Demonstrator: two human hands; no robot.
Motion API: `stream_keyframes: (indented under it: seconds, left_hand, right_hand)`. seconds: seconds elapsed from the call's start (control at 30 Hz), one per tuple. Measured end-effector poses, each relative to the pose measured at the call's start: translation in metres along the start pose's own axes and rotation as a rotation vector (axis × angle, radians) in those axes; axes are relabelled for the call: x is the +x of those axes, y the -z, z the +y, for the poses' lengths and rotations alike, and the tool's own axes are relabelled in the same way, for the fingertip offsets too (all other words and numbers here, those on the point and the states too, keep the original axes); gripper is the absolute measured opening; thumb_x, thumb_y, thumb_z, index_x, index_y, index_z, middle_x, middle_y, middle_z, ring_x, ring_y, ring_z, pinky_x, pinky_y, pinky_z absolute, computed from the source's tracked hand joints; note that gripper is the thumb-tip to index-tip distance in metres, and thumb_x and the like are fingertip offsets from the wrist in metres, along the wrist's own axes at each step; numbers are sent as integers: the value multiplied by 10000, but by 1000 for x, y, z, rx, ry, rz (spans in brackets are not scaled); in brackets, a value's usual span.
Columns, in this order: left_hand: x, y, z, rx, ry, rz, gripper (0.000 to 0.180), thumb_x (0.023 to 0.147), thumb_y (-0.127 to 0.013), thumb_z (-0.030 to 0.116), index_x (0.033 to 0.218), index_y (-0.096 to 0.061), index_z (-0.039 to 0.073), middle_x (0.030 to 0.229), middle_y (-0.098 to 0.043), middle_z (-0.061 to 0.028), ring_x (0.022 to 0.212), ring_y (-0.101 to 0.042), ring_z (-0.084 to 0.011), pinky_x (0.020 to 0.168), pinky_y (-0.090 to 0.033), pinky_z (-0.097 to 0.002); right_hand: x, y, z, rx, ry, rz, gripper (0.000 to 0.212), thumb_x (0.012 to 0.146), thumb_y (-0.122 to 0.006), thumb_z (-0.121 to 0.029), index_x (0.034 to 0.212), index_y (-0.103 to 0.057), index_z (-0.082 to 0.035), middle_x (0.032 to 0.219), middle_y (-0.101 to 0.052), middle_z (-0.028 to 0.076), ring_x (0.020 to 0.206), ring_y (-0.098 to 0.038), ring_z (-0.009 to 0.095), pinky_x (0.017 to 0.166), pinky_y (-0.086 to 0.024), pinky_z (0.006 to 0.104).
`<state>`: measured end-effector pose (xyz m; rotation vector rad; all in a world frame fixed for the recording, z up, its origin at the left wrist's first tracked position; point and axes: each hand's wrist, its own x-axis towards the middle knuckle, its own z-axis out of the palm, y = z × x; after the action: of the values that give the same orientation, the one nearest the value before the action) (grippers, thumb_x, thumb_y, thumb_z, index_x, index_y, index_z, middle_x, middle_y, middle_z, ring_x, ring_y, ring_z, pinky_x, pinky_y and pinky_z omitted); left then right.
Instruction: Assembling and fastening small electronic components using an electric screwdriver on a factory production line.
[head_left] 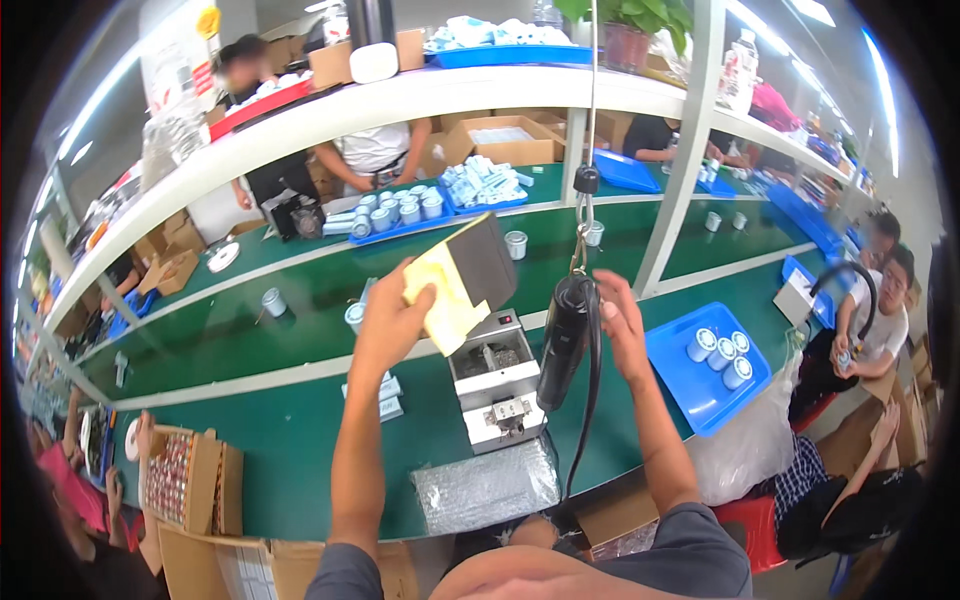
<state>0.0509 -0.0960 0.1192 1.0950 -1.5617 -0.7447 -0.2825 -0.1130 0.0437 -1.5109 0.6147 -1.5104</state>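
My left hand [392, 318] is raised above the green workbench [290, 440] and grips a flat yellow and dark grey pad [462, 278] by its lower left corner, tilted. My right hand [622, 322] has its fingers spread and rests against the side of a black electric screwdriver [565, 340] that hangs from a hook and cable [583, 215]. Directly below both hands stands a small white and grey machine [495, 385] with a metal fixture at its front.
A blue tray [690, 395] with three white round parts lies to the right. A sheet of bubble wrap [487, 487] lies at the near edge, a cardboard box [180, 480] of small parts at left. Other people sit across the bench and at the right.
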Motion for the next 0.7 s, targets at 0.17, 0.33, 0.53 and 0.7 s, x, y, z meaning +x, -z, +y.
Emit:
stream_keyframes:
  seconds: [0.17, 0.33, 0.53, 0.7]
  left_hand:
    - [8, 1, -8, 27, 6, -159, 416, 996, -623, 193, 1320, -577, -63, 858, -697, -47, 640, -625, -77, 517, -505, -248]
    - [-19, 20, -11, -146, 31, -229, 369, 1013, -638, 256, 1265, -611, -12, 814, -659, 0, 618, -584, -61, 490, -449, -231]
    - [-59, 15, -3, -164, 33, -220, 320, 1033, -628, 272, 1219, -609, 12, 890, -666, -7, 687, -606, -67, 544, -490, -235]
    - [-90, 18, -14, -243, -43, 32, 380, 1051, -570, 210, 1382, -544, 26, 1135, -685, -99, 832, -645, -149, 643, -527, -268]
  right_hand:
    - [50, -26, -27, -200, -9, -154, 620, 1019, -612, -224, 1549, -340, -49, 1483, -490, 193, 1079, -635, 199, 734, -588, 323]
    - [62, -14, -26, -148, -265, -343, 389, 975, -632, -87, 1346, -530, -33, 890, -639, 8, 628, -472, 55, 509, -330, 207]
    - [54, -29, -71, -175, -277, -480, 274, 926, -558, 25, 1192, -596, -29, 665, -526, -49, 492, -463, 35, 418, -290, 216]
    - [82, -17, -90, -175, 31, -185, 297, 992, -693, -158, 1198, -510, -46, 574, -540, -6, 399, -521, 122, 382, -371, 272]
